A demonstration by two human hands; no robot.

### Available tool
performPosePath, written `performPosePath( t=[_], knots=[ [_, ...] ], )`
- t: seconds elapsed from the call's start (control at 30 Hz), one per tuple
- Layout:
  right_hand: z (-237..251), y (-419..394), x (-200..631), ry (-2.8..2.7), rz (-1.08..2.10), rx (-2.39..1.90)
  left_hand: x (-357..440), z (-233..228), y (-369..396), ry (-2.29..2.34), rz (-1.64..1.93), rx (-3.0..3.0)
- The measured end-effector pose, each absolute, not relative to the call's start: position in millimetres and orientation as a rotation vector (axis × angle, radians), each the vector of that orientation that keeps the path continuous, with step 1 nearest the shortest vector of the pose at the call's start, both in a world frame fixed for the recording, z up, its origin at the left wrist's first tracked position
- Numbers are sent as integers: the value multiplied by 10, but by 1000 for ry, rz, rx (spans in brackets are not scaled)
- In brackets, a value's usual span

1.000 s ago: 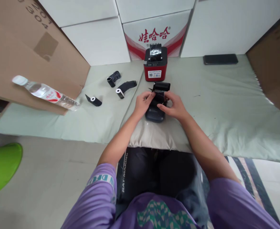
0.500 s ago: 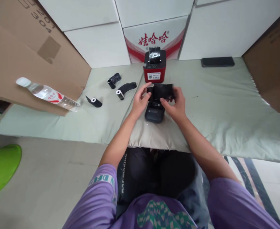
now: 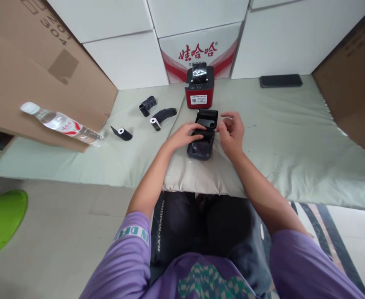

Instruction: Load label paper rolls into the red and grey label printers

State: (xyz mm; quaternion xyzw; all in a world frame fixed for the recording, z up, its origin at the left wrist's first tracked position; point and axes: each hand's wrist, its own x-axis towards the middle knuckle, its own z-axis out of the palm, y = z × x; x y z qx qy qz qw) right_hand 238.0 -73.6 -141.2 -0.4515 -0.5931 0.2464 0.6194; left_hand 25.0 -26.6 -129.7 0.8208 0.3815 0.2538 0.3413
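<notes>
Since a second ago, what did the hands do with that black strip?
The black strip both hands stretched over the dark printer half a second ago is no longer held up; its lid stands open. The left hand now lies flat on the printer, and the right hand has let go and hangs open beside it. The red printer, paper rolls, bottle and phone stayed put.

place: storeroom-like workspace | evidence: stacked cartons, cardboard sheets, padded table
</notes>
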Motion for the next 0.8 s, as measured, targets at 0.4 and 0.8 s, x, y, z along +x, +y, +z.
performPosePath(
  t=[0.4, 0.8],
  knots=[
    [-1512, -539, 2467, -1253, 486, -1055, 528, -759, -257, 1146, -84, 2740],
    [-1652, -364, 2519, -1372, 621, -1203, 388, -782, -113, 1108, -79, 2492]
  ],
)
